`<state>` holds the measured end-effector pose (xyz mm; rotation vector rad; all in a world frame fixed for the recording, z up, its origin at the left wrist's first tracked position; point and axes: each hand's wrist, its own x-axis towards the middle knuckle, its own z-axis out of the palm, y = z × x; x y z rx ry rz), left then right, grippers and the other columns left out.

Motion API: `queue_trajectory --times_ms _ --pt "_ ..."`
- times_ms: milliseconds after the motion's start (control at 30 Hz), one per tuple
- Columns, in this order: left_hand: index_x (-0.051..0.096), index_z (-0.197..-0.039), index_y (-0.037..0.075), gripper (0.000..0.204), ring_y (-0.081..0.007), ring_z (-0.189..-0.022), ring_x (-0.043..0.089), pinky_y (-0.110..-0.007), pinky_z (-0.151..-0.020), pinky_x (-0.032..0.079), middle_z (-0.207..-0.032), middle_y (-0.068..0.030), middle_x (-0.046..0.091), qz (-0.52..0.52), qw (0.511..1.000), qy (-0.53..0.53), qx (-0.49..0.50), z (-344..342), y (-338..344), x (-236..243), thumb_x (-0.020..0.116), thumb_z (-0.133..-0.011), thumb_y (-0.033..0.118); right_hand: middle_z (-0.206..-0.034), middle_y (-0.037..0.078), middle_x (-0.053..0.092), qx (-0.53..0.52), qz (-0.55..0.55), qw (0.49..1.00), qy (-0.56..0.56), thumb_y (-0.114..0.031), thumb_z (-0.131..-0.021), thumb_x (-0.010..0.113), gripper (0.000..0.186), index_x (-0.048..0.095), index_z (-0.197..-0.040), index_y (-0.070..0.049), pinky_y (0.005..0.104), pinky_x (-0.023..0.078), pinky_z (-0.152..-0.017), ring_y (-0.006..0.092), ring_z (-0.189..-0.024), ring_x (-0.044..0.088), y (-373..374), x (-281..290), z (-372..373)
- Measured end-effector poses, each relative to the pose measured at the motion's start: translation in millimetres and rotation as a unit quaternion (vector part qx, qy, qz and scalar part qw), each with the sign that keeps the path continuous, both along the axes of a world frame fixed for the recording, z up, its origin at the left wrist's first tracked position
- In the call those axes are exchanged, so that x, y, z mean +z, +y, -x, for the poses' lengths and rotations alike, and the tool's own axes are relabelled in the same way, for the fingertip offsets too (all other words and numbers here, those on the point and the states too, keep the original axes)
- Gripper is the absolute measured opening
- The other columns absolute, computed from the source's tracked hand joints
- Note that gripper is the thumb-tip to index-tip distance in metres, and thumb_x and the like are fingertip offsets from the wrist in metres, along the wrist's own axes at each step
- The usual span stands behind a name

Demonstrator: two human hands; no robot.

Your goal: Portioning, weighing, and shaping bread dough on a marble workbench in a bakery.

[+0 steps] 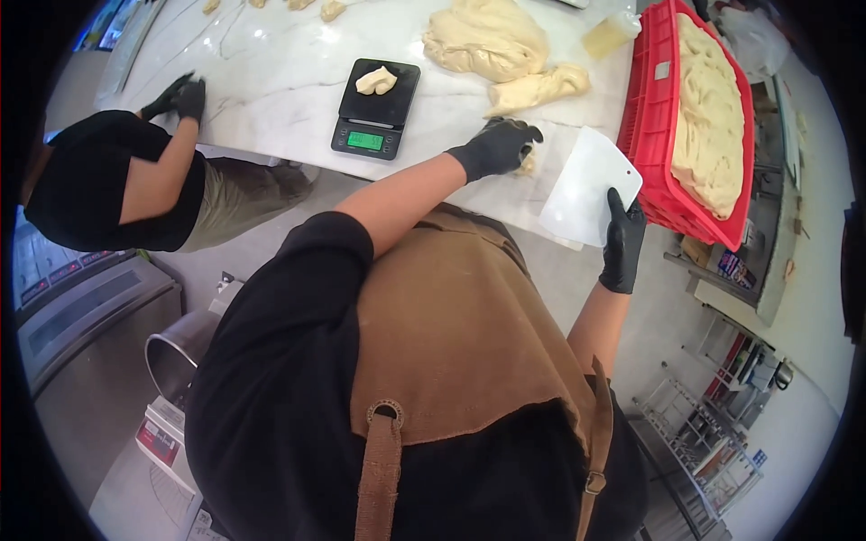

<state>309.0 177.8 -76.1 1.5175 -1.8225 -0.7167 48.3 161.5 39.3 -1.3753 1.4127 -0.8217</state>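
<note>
My left hand [496, 149], in a black glove, is at the table's near edge with its fingers curled round a small piece of dough [529, 165], partly hidden beneath them. My right hand [624, 239], also gloved in black, grips a white dough scraper [588, 187] by its holed end, the blade tilted over the table edge. Just beyond the left hand lies a thick strip of dough [541, 87], touching a large dough mass [485, 41]. To the left, a black digital scale [382, 110] with a lit green display carries a dough lump [376, 81].
A red crate [648, 108] filled with dough [708, 117] stands at the right. Near it sits a clear container of yellowish liquid [612, 36]. Several dough pieces [332, 11] lie at the far left of the marble table [280, 81]. A co-worker [108, 180] works at the left.
</note>
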Motion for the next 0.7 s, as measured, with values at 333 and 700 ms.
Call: queue_trajectory --times_ms 333,700 --pt "0.072 -0.100 0.010 0.022 -0.0281 -0.100 0.063 -0.040 -0.084 0.049 -0.099 -0.0101 0.068 0.057 0.984 -0.130 0.103 -72.8 80.1 -35.1 0.075 -0.084 0.025 -0.095 0.012 0.072 0.086 0.044 0.990 0.099 -0.014 -0.092 0.067 0.027 0.066 -0.108 0.008 0.0327 0.050 -0.073 0.0162 -0.081 0.064 12.4 -10.1 -50.8" --pt "0.066 -0.114 0.009 0.033 -0.0339 -0.105 0.060 -0.045 -0.089 0.048 -0.112 -0.0133 0.065 0.053 0.979 -0.085 0.180 -75.6 104.4 -32.2 0.071 -0.087 0.026 -0.077 0.025 0.066 0.310 0.218 0.872 0.310 -0.019 -0.089 0.061 0.019 0.065 -0.090 0.000 0.0490 0.053 -0.066 0.0433 -0.071 0.065 38.0 -46.0 -161.3"
